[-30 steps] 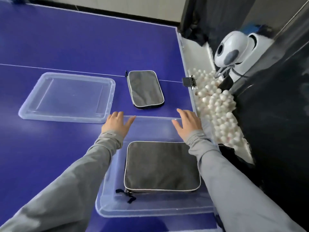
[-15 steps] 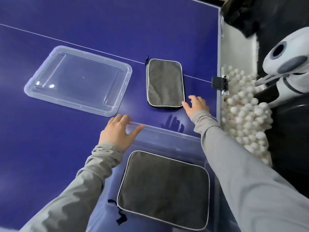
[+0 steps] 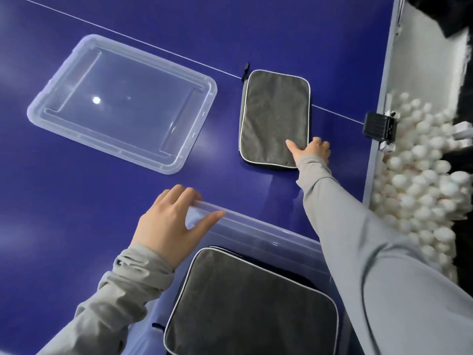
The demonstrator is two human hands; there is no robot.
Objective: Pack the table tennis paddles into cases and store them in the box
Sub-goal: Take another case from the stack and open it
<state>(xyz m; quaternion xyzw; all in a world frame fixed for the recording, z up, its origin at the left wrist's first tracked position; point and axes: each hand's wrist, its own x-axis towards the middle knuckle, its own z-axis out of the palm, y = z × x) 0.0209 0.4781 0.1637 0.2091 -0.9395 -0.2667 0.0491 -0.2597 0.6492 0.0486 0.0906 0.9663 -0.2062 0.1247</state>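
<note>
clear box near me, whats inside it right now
One grey paddle case lies flat inside the clear box. The right sleeve covers the box's right side, and the case hides anything beneath it.

The table (image 3: 76, 201) is a deep blue playing surface crossed by a thin white line (image 3: 153, 47) that runs from about 10 o'clock toward 3 o'clock. Its pale grey edge (image 3: 378, 139) stands along the 3 o'clock side. A black clamp (image 3: 377, 126) grips that edge where the line meets it. Beyond the edge, from 3 to 4 o'clock, lies a heap of white balls (image 3: 422, 196), packed touching one another against a white surface (image 3: 430, 67). Dark, blurred shapes (image 3: 455, 19) fill the corner at 1 o'clock; what they are cannot be told.
</note>
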